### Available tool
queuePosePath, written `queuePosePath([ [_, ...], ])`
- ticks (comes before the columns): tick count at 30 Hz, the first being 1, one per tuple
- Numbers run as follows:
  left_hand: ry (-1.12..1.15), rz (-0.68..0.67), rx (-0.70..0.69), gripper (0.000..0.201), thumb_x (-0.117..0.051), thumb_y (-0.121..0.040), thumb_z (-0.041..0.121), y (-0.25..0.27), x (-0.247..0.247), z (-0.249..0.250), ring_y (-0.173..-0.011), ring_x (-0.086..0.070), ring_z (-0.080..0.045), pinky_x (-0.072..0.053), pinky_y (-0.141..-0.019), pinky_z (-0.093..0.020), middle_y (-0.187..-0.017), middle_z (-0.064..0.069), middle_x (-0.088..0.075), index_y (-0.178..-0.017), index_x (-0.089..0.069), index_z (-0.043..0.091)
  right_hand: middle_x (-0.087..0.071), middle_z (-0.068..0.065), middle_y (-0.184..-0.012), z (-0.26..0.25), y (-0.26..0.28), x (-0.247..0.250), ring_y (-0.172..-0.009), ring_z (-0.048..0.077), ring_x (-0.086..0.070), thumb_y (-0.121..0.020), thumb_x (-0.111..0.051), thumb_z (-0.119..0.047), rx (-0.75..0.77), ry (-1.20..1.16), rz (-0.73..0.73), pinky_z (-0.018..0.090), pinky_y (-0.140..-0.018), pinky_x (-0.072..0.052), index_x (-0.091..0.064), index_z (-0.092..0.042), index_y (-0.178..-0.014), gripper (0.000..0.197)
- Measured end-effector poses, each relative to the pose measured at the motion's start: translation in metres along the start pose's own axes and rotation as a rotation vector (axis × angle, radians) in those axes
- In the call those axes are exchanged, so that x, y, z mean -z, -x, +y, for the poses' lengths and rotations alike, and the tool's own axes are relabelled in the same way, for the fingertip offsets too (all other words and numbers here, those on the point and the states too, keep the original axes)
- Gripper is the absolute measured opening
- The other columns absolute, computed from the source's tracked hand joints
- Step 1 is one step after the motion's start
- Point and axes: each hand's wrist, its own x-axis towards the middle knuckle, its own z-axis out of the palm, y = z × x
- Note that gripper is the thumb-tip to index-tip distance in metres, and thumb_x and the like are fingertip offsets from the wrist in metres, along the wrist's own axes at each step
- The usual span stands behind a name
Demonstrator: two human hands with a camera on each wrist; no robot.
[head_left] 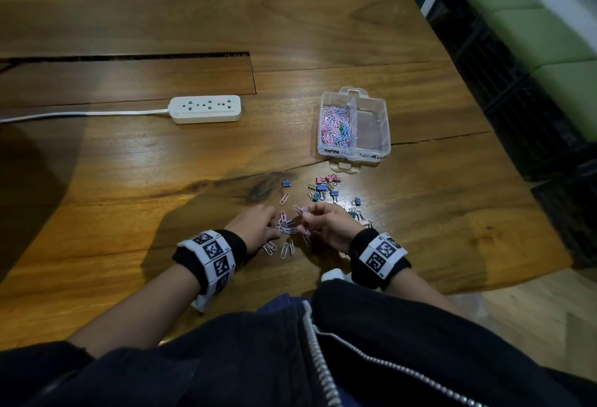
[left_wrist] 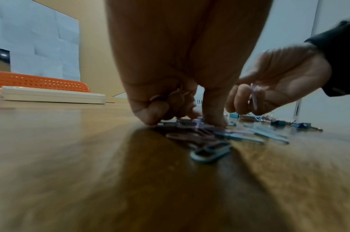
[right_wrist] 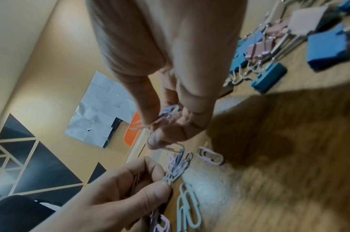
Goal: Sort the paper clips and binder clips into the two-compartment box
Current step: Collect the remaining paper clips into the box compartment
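Jacket (head_left: 420,342): a dark zip-up fills the bottom of the head view, nearest the lens, with both forearms reaching out over the wooden table (head_left: 161,180).
Wristbands (head_left: 213,258): black bands with white coded tags sit on both wrists.
Left hand (head_left: 255,229): fingers curled down onto a cluster of loose paper clips (head_left: 286,229) on the table, thumb and fingertips (left_wrist: 213,120) pinching some of them; the right wrist view shows several blue and pink clips gripped between thumb and forefinger.
Right hand (head_left: 326,226): raised just above the table, its thumb and fingers closed on a small bunch of pastel clips.
Binder clips (head_left: 323,188): blue, pink, teal and tan ones lie scattered between the hands and the box, a single blue one apart to the left.
Box (head_left: 381,135): clear plastic, lid off, standing beyond the binder clips; its left compartment holds a heap of pink and blue paper clips, and hand-lettered labels run along the near wall.
Power strip (head_left: 206,109): white, three sockets, lying well to the left of the box, its cord running off the left edge.
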Motion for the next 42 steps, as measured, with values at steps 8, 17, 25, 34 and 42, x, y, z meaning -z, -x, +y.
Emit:
queuePosePath([
  [8, 0.669, -0.026, 0.100, 0.025, -0.039, -0.097, 0.018, -0.001, 0.014, -0.009, -0.057, -0.044, -0.011, -0.035, -0.053, -0.022, -0.068, 0.001, -0.046, -0.072, -0.043, 0.016, -0.047, 0.001, -0.070, -0.004, -0.002, -0.005, -0.054, 0.009, -0.044, -0.088, -0.042, -0.007, -0.029, -0.102, 0.032, 0.019, -0.054, -0.037, -0.048, -0.012, -0.070, 0.019],
  [17, 1.509, -0.071, 0.212, 0.028, -0.032, -0.091, 0.012, 0.013, 0.017, -0.012, -0.038, -0.045, -0.009, -0.032, -0.033, -0.013, -0.059, -0.005, -0.053, -0.067, -0.046, 0.010, -0.043, -0.003, -0.064, -0.004, -0.009, -0.015, -0.054, 0.008, -0.037, -0.089, -0.053, -0.022, -0.082, 0.019, 0.025, 0.016, -0.046, -0.038, -0.044, -0.016, -0.065, 0.027],
  [25, 0.023, -0.041, 0.091, 0.066, -0.069, -0.072, 0.051, 0.024, 0.011, -0.017, -0.107, -0.051, -0.016, -0.043, -0.085, -0.028, -0.117, 0.002, -0.050, -0.123, -0.042, 0.018, -0.056, -0.002, -0.076, -0.002, -0.003, -0.022, -0.063, 0.006, -0.051, -0.076, -0.070, -0.018, 0.127, 0.692, 0.057, 0.016, -0.057, -0.044, -0.052, -0.018, -0.075, 0.019],
  [34, -0.109, -0.094, -0.019, 0.039, -0.052, -0.088, 0.044, 0.015, 0.005, -0.015, -0.105, -0.053, -0.022, -0.046, -0.084, -0.034, -0.121, -0.005, -0.053, -0.118, -0.043, 0.021, -0.040, 0.009, -0.130, 0.004, -0.008, -0.025, -0.120, 0.023, -0.039, -0.059, -0.082, -0.036, 0.198, 1.365, -0.036, 0.042, -0.103, -0.039, -0.039, -0.015, -0.126, 0.082],
  [42, -0.154, -0.101, -0.048, 0.021, -0.036, -0.097, 0.038, 0.009, 0.010, -0.014, -0.083, -0.045, -0.017, -0.036, -0.072, -0.029, -0.090, 0.000, -0.045, -0.094, -0.042, 0.019, -0.050, 0.014, -0.118, 0.004, -0.018, -0.026, -0.110, 0.028, -0.047, -0.076, -0.070, -0.028, 0.232, 1.404, -0.021, 0.040, -0.095, -0.041, -0.044, -0.011, -0.119, 0.052],
])
